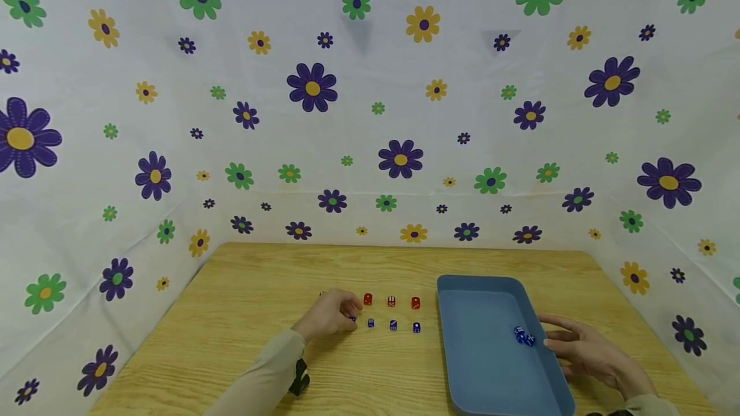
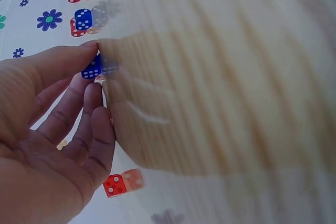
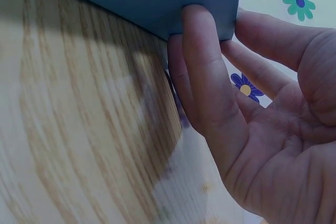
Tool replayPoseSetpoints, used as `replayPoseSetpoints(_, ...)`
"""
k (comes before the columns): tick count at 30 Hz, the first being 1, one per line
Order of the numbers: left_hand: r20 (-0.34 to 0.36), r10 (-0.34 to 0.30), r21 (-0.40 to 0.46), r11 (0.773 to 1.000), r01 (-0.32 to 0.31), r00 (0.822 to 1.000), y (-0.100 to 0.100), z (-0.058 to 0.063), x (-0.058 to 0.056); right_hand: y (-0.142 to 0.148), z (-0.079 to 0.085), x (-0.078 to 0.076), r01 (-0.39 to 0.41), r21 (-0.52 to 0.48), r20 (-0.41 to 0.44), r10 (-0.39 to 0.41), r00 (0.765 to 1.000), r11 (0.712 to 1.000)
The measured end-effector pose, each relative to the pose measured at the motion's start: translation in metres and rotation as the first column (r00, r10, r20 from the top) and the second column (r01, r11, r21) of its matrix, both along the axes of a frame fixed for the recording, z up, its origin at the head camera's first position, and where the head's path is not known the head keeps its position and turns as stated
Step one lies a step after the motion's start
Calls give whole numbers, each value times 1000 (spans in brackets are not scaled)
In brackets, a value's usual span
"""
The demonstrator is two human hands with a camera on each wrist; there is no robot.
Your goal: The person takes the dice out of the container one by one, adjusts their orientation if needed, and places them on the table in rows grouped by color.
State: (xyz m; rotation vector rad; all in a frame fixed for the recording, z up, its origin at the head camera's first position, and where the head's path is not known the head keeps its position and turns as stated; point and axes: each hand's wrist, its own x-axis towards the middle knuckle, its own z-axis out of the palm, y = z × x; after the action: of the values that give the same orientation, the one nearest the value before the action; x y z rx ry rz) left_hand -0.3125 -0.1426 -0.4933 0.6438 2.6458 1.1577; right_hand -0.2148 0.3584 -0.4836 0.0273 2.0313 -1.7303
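Observation:
My left hand pinches a blue die between thumb and fingertips at the tabletop. This die stands at the left end of a row of blue dice. Just behind runs a row of red dice, and another red die shows below my fingers in the left wrist view. To the right lies a blue-grey tray, with a small cluster of blue dice near its right wall. Fairly straight fingers of my right hand touch the tray's outer right side.
The wooden table is enclosed by a white cloth printed with flowers at the back and both sides. A small object, mostly hidden, peeks out behind my left hand.

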Motion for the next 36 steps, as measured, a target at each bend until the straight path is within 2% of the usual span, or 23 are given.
replayPoseSetpoints(9, 48, -24, 20, 1000, 23, 999, -5, 2, -6, -4, 2, -1, 37, 42, 3, -37, 999, 998)
replayPoseSetpoints(19, 32, 6, 19, 1000, -6, 999, 1, 19, -9, -3, 2, 0, 34, 40, 5, -34, 999, 999)
replayPoseSetpoints(27, -22, -41, 48, 998, 42, 999, 25, 25, -9, -3, 0, 0, 33, 39, 8, -33, 999, 999)
replayPoseSetpoints(36, -41, -72, 111, 991, 76, 997, 67, 34, -7, -2, 0, 1, 33, 34, 1, -33, 999, 999)
